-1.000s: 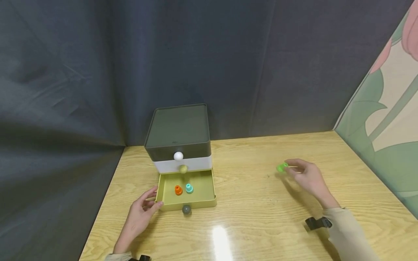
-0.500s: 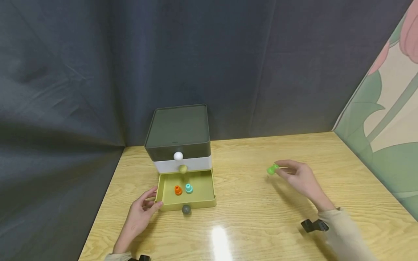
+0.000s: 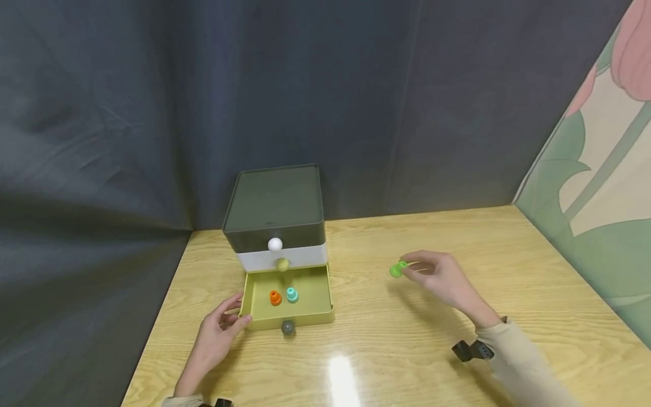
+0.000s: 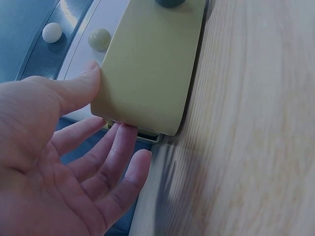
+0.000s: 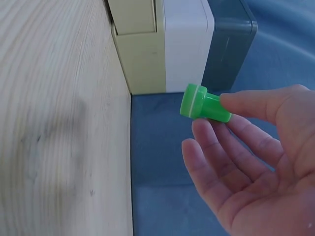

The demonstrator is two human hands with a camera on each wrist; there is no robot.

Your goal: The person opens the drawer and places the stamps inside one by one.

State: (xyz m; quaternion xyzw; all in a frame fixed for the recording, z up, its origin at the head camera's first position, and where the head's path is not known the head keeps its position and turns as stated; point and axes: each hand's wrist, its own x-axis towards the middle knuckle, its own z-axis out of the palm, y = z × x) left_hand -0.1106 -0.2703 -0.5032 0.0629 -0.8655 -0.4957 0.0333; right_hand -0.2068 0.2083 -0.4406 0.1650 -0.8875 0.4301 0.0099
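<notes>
A small green toy stamp (image 5: 199, 104) with a wide capped end is pinched between the thumb and fingers of my right hand (image 3: 441, 278), above the table right of the drawer unit. My left hand (image 3: 213, 339) holds the front left corner of the pulled-out olive drawer (image 3: 312, 319), its thumb at the front edge and fingers along the side. Inside that drawer, an orange stamp (image 3: 275, 298) and a turquoise stamp (image 3: 292, 294) stand side by side, apart from my fingers. A dark round knob (image 3: 288, 328) sits on the drawer's front.
Above the olive drawer, the unit has a white drawer (image 3: 259, 260) with an olive knob and a dark top drawer (image 3: 249, 242) with a white knob. A dark curtain (image 3: 356, 113) hangs behind the wooden table (image 3: 396, 350). A flower-patterned panel (image 3: 605, 226) borders the right side.
My right hand has moved left with the green stamp, closer to the drawer unit. My left hand stays at the drawer corner. The head view has shifted slightly.
</notes>
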